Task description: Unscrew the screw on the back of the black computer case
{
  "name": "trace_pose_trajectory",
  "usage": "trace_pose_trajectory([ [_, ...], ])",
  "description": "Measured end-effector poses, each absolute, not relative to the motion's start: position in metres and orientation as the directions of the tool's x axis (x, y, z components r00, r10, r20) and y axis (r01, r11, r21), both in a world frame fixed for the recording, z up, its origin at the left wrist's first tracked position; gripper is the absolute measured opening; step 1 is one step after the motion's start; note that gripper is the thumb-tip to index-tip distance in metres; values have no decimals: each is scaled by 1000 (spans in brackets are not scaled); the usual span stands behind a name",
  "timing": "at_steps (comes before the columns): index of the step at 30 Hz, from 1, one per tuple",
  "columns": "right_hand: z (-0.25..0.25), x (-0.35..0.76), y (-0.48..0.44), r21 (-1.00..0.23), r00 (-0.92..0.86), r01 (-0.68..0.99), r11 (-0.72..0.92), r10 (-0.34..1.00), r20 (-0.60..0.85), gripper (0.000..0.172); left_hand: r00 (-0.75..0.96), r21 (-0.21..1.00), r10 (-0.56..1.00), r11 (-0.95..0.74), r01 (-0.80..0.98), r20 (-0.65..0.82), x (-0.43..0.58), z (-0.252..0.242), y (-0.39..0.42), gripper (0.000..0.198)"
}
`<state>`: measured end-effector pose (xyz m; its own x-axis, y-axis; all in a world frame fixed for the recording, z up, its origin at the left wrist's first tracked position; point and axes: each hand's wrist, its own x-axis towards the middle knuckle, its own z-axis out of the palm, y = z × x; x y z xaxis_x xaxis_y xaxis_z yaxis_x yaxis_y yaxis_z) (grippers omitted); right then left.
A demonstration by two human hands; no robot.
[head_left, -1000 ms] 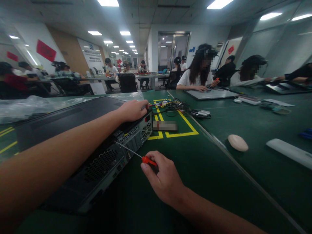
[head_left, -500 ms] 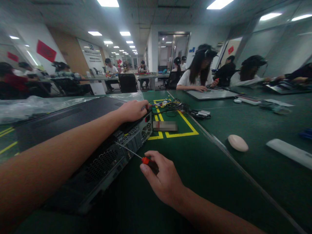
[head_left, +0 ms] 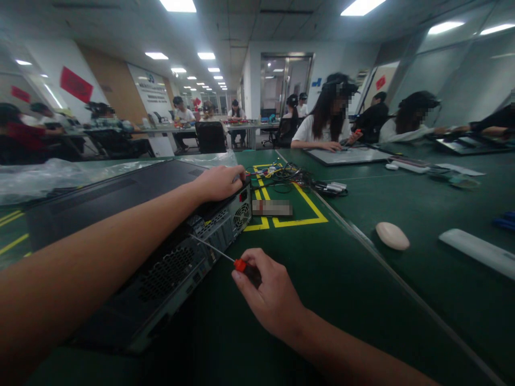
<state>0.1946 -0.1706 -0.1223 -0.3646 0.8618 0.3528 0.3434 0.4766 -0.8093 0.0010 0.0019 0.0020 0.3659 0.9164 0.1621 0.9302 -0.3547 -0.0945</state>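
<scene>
A black desktop computer case (head_left: pixel 132 214) lies flat on the green table mat (head_left: pixel 322 279), its rear panel with a fan grille facing right. My left hand (head_left: pixel 219 182) rests on the far top corner of the case, fingers curled over its edge. In my right hand (head_left: pixel 269 297), closed in a pinch, is a screwdriver (head_left: pixel 225 254) with a red and black handle. Its thin shaft points left and up, and the tip touches the rear panel of the case.
A tangle of cables (head_left: pixel 289 177) lies inside a yellow taped rectangle behind the case. A white mouse (head_left: pixel 392 236) and a white keyboard (head_left: pixel 477 252) sit on the right. Crumpled clear plastic (head_left: pixel 48 177) lies at far left. Other people work at tables beyond.
My right fingers have shifted slightly round the screwdriver handle, covering more of its red part. The case, the left hand and the screwdriver tip stay where they were.
</scene>
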Motion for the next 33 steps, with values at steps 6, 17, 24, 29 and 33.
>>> trace_pose_trajectory([
  [6, -124, 195, -170, -804, -359, 353, 478, 863, 356, 11, 377, -91, 912, -367, 926, 163, 1, 2, 1, 41],
  [17, -124, 195, -170, -800, -357, 356, 483, 862, 361, 10, 373, -98, 912, -361, 927, 168, 2, 2, 0, 40],
  [24, -124, 195, -171, -800, -356, 359, 480, 863, 358, 11, 365, -93, 917, -354, 931, 160, 4, 4, -3, 40],
  [29, -124, 195, -171, -806, -357, 354, 474, 865, 352, 13, 370, -83, 915, -361, 929, 160, 2, 3, -1, 40],
  [33, -122, 195, -172, -799, -360, 362, 480, 863, 355, 14, 368, -80, 917, -360, 930, 154, 3, 4, -1, 40],
])
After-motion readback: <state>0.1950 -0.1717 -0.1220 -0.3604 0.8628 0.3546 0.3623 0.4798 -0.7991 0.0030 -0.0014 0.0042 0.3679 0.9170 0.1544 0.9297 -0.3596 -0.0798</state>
